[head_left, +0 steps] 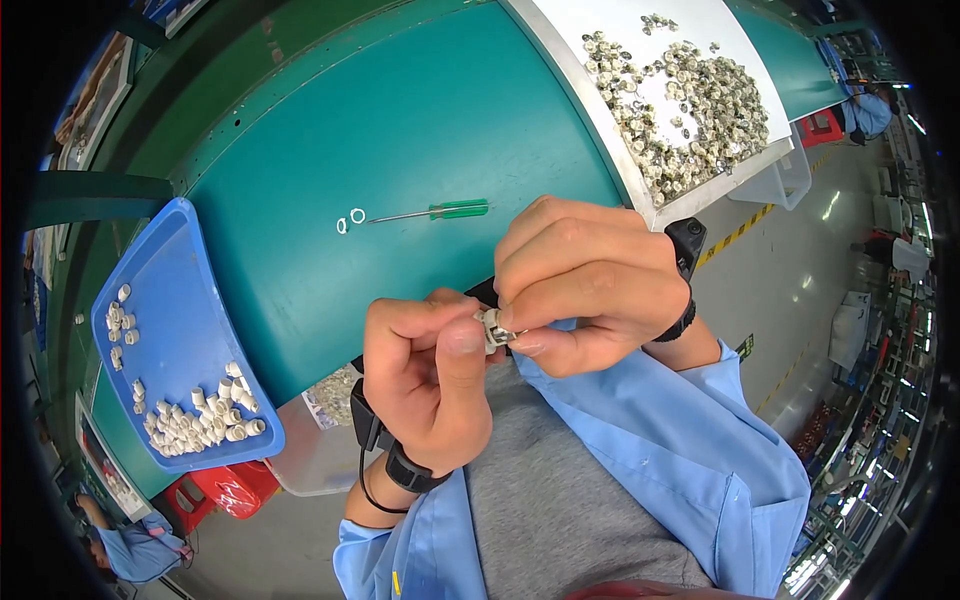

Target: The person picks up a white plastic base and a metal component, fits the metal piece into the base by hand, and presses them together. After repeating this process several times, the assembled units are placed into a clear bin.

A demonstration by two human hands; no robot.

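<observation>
A small white fitting with a shiny metal part [494, 330] is pinched between both hands, close in front of my body at the table's near edge. My left hand [425, 365] grips its left side with thumb and forefinger. From the right, the thumb and fingertips of my right hand [590, 280] close on its other side and partly hide it. Beyond the hands, a screwdriver with a green handle [460, 209] lies on the green tabletop [400, 110]. Two small white rings [357, 215] lie by the screwdriver's tip.
At the left a blue tray [180, 310] holds many white cylindrical pieces [205, 420]. A metal-edged white tray [625, 165] at the far right bears a heap of small metal-and-white parts [700, 105]. Clear plastic bins [310, 460] stand below the table. Other people are in the distance.
</observation>
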